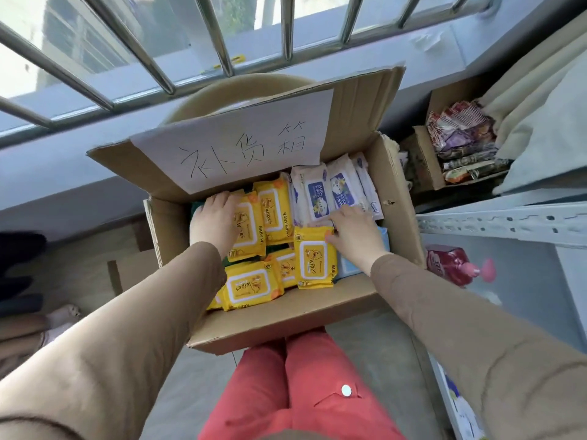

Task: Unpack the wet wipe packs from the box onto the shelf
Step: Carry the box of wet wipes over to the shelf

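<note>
1. While both hands reach into the box (279, 315), the left hand (214, 222) grasps a yellow wipe pack (246, 228); the right hand (354, 235) pinches another yellow pack (314, 257).
2. Packs likely soft, light, slick-filmed; grip across short edges.

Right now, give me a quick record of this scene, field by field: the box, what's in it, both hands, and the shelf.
box: open cardboard box, paper label on its raised flap
contents: yellow wipe packs on the left and in front, white wipe packs at the back right
left hand: left hand on a yellow pack at the box's left side
right hand: right hand touching the yellow pack at centre
shelf: grey metal shelf to the right, pink bottle on it
</note>
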### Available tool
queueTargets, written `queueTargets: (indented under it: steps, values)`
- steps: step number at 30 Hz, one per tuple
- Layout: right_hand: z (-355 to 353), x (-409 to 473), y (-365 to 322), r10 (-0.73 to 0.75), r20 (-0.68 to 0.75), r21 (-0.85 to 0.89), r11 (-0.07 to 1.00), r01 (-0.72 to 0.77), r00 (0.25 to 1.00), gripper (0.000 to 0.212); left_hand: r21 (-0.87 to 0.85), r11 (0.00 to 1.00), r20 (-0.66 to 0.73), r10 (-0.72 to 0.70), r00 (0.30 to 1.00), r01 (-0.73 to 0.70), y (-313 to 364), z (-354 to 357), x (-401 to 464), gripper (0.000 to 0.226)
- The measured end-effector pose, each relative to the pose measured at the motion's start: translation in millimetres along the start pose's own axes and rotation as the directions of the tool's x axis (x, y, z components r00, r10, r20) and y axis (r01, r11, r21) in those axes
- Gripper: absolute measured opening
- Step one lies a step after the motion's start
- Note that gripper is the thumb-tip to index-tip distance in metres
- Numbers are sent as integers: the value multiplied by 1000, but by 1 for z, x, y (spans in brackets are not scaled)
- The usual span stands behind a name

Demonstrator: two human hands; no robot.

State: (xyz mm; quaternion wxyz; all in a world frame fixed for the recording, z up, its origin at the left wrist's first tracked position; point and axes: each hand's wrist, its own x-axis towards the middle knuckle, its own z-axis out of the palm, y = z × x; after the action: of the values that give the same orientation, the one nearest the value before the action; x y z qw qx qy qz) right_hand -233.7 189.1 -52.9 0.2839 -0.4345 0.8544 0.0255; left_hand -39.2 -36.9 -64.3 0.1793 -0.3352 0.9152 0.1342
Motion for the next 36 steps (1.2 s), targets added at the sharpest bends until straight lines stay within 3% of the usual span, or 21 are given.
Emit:
queueTargets:
  steps: [3,6,8,10,12,14,17,19,20,21,23,24,26,31,33,36]
  values:
    - [-21,-8,17,-29,-330,-131,991,-15,943,49,8,999,-232,54,971,-54,-11,-12,-36,63]
    - [-38,-15,37,61,-452,-100,988,-118,890,69,-68,995,-311,-90,946,72,-28,-22,-78,73]
    - [-40,-15,50,300,-372,138,954,-268,878,76,-232,933,-248,-331,910,276,-39,-21,-98,89]
    - [-39,-13,65,517,-173,433,804,-407,838,66,-534,690,-48,-602,797,488,-50,-8,-112,94]
    - [-36,-14,75,584,43,512,684,-520,811,37,-643,455,203,-675,710,616,-55,5,-119,67]
    - [-29,-13,84,573,193,520,628,-579,796,32,-611,379,365,-644,672,695,-55,16,-123,33]
    - [-32,-7,95,550,343,616,481,-624,762,53,-559,477,417,-545,727,678,-60,14,-123,25]
    - [-37,0,106,529,404,663,392,-638,746,63,-583,434,489,-489,723,688,-73,5,-115,32]
    - [-40,3,108,508,425,664,388,-639,749,58,-583,372,539,-489,686,722,-81,5,-110,36]
    - [-44,4,107,483,431,653,416,-633,762,50,-547,381,562,-493,664,745,-87,7,-105,38]
    - [-42,8,104,447,378,557,590,-585,811,36,-467,423,562,-537,630,777,-91,16,-93,34]
    - [-41,9,99,452,325,458,694,-556,831,32,-439,459,538,-554,636,772,-91,21,-87,31]
    - [-41,8,87,491,225,279,795,-539,841,29,-392,528,496,-569,656,754,-90,30,-78,26]
    - [-42,-22,80,509,105,222,825,-519,854,27,-347,629,453,-538,711,696,-118,45,-80,18]
    - [-34,-51,77,516,89,258,814,-520,852,24,-311,696,429,-505,749,647,-191,121,-59,34]
    - [-16,-105,64,531,78,303,794,-528,844,21,-275,748,400,-483,779,604,-209,114,-56,49]
